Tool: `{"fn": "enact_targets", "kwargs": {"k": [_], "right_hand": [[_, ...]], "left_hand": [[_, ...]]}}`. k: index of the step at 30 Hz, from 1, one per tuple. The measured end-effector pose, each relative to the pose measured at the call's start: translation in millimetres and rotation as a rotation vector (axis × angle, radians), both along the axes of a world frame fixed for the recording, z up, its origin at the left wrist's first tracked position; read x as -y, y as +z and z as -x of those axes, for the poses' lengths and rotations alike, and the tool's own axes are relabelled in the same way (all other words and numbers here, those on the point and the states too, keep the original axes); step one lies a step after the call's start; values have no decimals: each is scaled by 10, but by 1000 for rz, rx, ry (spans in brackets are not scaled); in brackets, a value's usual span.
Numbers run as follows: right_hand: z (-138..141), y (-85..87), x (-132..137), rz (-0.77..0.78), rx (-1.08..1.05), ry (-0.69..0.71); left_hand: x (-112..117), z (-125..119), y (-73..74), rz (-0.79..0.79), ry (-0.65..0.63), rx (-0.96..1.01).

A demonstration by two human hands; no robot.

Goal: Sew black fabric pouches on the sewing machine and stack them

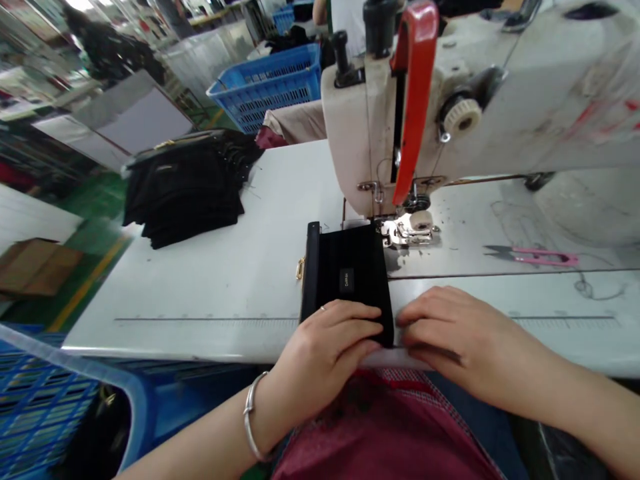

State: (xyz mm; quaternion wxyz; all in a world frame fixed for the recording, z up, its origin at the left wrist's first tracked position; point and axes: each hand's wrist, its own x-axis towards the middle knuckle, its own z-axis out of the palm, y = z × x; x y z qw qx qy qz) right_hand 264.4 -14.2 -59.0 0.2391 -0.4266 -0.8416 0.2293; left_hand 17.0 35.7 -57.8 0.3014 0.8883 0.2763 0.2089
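Observation:
A black fabric pouch piece [356, 250] with a small label and a gold-coloured metal fitting on its left edge lies flat on the sewing table. Its far right corner reaches the presser foot [407, 232] of the sewing machine [350, 127]. My left hand [333, 337] rests on the near part of the piece, its fingers stretched across toward the right edge. Just beside that edge, my right hand [445, 327] lies on the table with fingers loosely bent and nothing visible in them; whether the fingertips touch the fabric is unclear.
A stack of black pieces [185, 183] sits at the table's left. Pink-handled thread snips [533, 256] and loose threads lie right of the needle area. One blue basket [275, 83] stands behind the table, another blue basket [135, 400] at the near left. A maroon cloth [390, 433] covers my lap.

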Motion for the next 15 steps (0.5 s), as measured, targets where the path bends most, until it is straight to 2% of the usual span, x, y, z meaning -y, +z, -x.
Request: {"fn": "enact_targets", "kwargs": {"k": [3, 7, 12, 15], "right_hand": [[140, -136, 143, -46, -18, -111], [260, -290, 198, -182, -15, -222], [290, -404, 264, -370, 17, -158], [298, -418, 309, -399, -5, -157]], "left_hand": [[-57, 6, -40, 143, 62, 38], [-61, -15, -17, 182, 99, 64], [15, -6, -37, 36, 95, 119], [64, 21, -69, -153, -29, 103]]}}
